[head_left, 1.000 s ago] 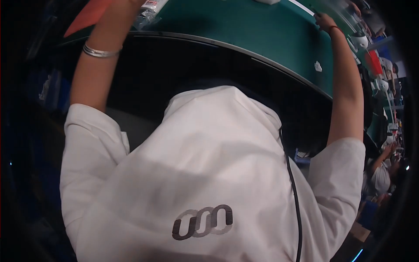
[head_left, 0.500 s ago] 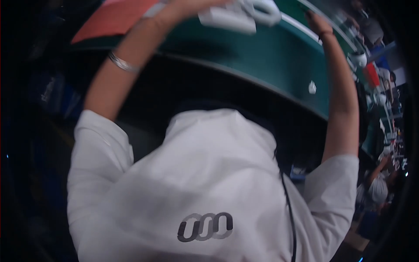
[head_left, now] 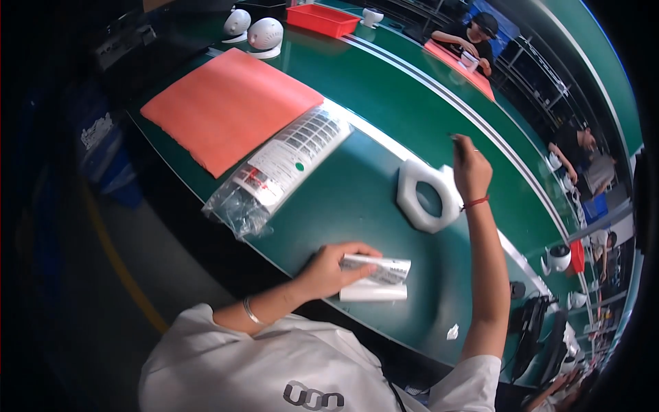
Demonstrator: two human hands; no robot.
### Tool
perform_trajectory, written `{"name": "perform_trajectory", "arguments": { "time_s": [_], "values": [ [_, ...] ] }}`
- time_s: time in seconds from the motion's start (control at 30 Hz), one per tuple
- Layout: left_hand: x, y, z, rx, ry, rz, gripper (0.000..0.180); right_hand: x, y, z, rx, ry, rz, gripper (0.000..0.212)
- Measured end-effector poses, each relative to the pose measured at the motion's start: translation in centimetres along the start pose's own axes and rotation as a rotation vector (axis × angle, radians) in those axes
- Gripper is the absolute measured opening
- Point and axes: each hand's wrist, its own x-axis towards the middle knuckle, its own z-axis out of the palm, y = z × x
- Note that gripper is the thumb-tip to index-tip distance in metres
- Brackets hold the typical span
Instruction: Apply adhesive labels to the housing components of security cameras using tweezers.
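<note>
My left hand (head_left: pixel 333 271) is closed on a curled white printed sheet (head_left: pixel 388 269), its fingers over the left end. Directly below the sheet, a plain white strip (head_left: pixel 374 293) shows; whether the two are joined I cannot tell. My right hand (head_left: pixel 472 168) is raised over the far part of the green bench, fingers pinched together. A small dark tip shows at the fingers, too little to name. Beside that wrist lies a thick white ring (head_left: pixel 415 206) with an angular outer edge and an open middle.
A clear plastic bag (head_left: pixel 288 165) of printed label sheets lies beside an orange mat (head_left: pixel 230 106). White rounded devices (head_left: pixel 266 36) and a red tray (head_left: pixel 322 20) stand at the back. A white scrap (head_left: pixel 452 332) lies near my right forearm. Co-workers sit across and to the right.
The view has swung up over the bench, bringing the mat, bag and back row into sight. My left hand appears lower, now holding the printed sheet, apart from the white ring.
</note>
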Motion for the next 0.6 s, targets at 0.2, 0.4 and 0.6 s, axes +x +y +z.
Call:
{"name": "perform_trajectory", "arguments": {
  "time_s": [0.2,0.4,0.6],
  "values": [
    [-0.9,0.1,-0.8,0.203,-0.113,0.068,0.023,3.1,-6.2,5.1,0.144,-0.237,-0.314,0.006],
    [-0.8,-0.4,0.0,0.257,-0.249,0.216,0.019,0.2,-8.1,8.8,0.257,-0.092,-0.378,0.017],
    [-0.3,-0.2,-0.3,0.306,-0.266,0.268,0.017,0.8,-7.5,7.7,0.154,-0.008,-0.289,0.023]
  ]
}}
